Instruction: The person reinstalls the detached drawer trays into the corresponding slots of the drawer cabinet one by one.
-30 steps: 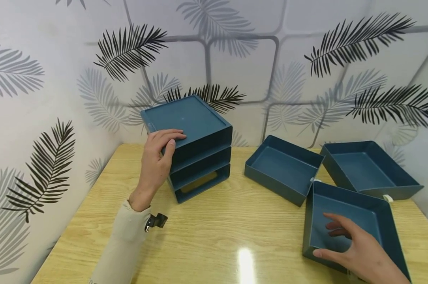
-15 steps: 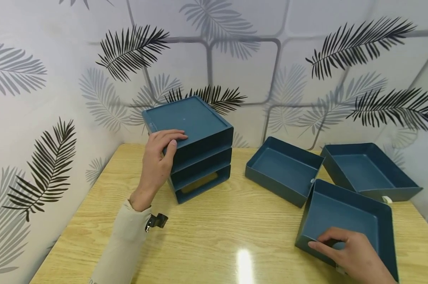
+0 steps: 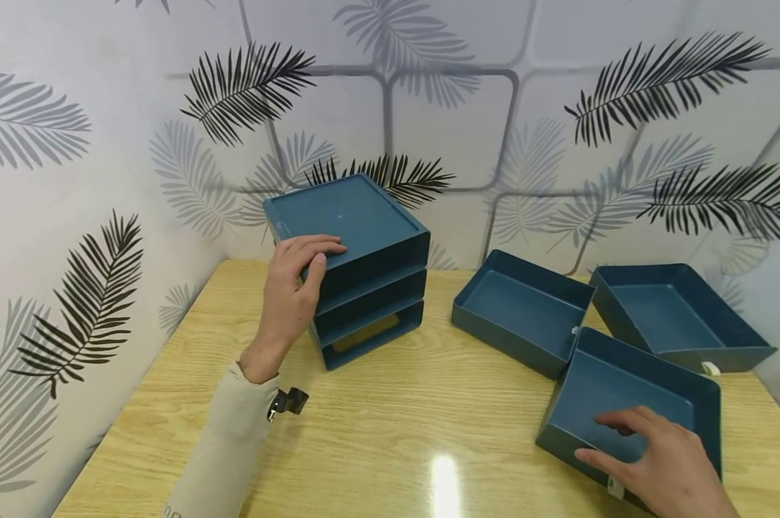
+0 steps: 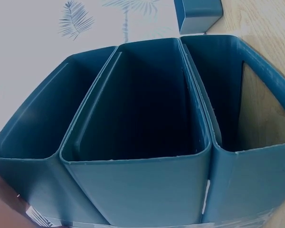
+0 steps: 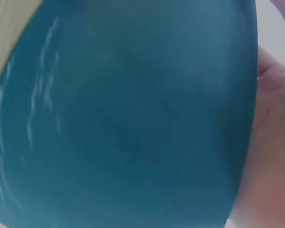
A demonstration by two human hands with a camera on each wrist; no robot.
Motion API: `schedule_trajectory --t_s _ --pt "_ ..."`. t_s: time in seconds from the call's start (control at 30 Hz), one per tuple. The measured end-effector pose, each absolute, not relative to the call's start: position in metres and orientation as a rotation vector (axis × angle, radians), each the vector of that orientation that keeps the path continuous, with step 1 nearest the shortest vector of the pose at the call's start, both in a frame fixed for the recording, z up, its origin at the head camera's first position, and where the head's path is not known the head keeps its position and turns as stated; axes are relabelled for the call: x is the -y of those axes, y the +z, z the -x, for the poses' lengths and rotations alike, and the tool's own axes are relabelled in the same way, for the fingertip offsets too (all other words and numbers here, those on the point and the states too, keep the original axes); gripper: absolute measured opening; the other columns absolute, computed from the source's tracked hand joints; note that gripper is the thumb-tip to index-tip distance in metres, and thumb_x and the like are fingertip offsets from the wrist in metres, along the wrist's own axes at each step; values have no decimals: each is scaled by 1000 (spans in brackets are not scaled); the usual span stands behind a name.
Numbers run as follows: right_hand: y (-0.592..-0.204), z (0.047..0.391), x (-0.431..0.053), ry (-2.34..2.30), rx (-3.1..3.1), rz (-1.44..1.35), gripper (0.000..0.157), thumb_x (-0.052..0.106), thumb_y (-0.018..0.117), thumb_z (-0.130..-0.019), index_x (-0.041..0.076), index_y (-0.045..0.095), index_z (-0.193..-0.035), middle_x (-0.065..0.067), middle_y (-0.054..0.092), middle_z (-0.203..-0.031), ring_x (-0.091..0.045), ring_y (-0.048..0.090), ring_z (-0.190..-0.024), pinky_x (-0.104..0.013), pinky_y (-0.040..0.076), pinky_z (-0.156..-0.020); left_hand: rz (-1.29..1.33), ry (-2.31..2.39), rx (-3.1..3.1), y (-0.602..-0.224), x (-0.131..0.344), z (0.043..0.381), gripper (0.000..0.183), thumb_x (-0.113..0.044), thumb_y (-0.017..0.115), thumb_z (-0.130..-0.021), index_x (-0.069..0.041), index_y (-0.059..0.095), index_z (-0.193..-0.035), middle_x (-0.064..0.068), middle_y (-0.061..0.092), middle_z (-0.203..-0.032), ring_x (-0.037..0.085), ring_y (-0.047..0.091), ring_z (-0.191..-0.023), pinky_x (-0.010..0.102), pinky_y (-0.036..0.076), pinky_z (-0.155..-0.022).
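Observation:
A blue three-slot drawer cabinet (image 3: 351,216) stands at the table's left, its slots facing forward. My left hand (image 3: 289,291) rests on its top left edge, fingers lying on the top and thumb down by the front. In the left wrist view, the cabinet's slots (image 4: 137,190) hold no drawers; one shows a cutout floor. At front right, a blue drawer (image 3: 574,446) has a white tab (image 3: 615,488) on its near wall. My right hand (image 3: 671,460) hovers over that wall, thumb and fingers spread apart. The drawer's blue wall (image 5: 133,118) fills most of the right wrist view.
Two more blue drawers lie behind: one left (image 3: 526,302), its corner close to the near drawer, and one right (image 3: 668,309) with a white tab (image 3: 710,368). A leaf-patterned wall (image 3: 442,122) rises behind the wooden table (image 3: 377,439).
My right hand came onto the near drawer's front wall, pinched it, and the drawer shifted slightly left; now its fingers have spread apart again. My left hand has stayed on the cabinet.

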State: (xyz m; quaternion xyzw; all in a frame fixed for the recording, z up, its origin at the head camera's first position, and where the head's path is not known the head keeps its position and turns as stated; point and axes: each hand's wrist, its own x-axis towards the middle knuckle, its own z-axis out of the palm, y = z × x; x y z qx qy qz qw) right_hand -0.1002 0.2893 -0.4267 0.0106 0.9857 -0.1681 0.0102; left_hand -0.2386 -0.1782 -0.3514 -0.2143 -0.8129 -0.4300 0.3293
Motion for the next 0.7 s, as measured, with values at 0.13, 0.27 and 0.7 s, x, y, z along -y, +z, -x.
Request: schedule_trajectory --t_s 0.13,0.27,0.7 --pt "-427 100 -302 -371 -3045 -69 97 81 73 -72 4 68 -131 -33 63 -120 -53 61 -100 -75 39 -90 562 -1120 2131 -351 178 238 31 -16 48 -108 -10 77 -118 9 71 -133 29 55 -128 48 37 -114" --pt "-432 98 -312 -331 -3004 -128 107 85 71 -70 2 64 -136 -43 53 -128 -67 51 -109 -90 19 -95 563 -1121 2136 -352 178 237 31 -16 48 -108 -11 77 -118 9 70 -133 29 54 -129 48 37 -115" --pt "-452 97 -334 -469 -2616 -282 113 82 69 -76 -9 55 -141 -40 55 -135 -64 53 -116 -67 50 -89 570 -1110 2131 -348 179 238 31 -16 49 -108 -10 78 -118 10 70 -134 30 54 -130 48 37 -115"
